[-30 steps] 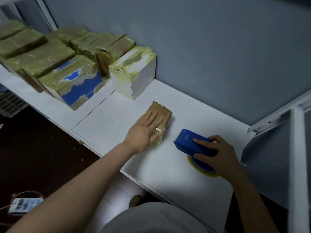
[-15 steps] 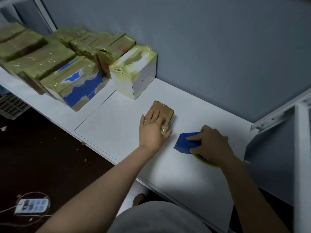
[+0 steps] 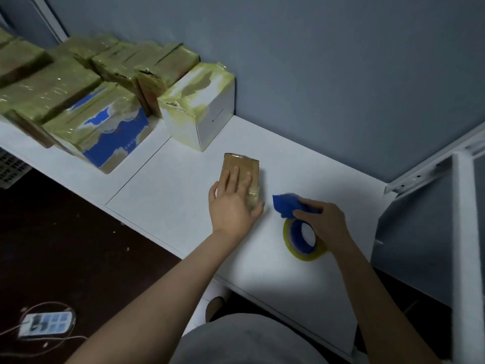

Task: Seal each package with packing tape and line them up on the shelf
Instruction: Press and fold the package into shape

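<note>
A small brown cardboard package lies flat on the white shelf. My left hand presses down on its near half with straight fingers. Just right of it, my right hand grips a blue tape dispenser that carries a yellowish roll of packing tape; the roll stands on the shelf. Clear tape shows on the package's near end, under my fingers. A gap separates the dispenser's blue front from the package.
Several taped boxes stand in rows at the back left, the nearest a white one and a blue one. A grey wall runs behind. A white metal frame rises at the right. A power strip lies on the dark floor.
My left hand slid further onto the package, which now lies straighter. My right hand tipped the dispenser up, so the tape roll shows on edge.
</note>
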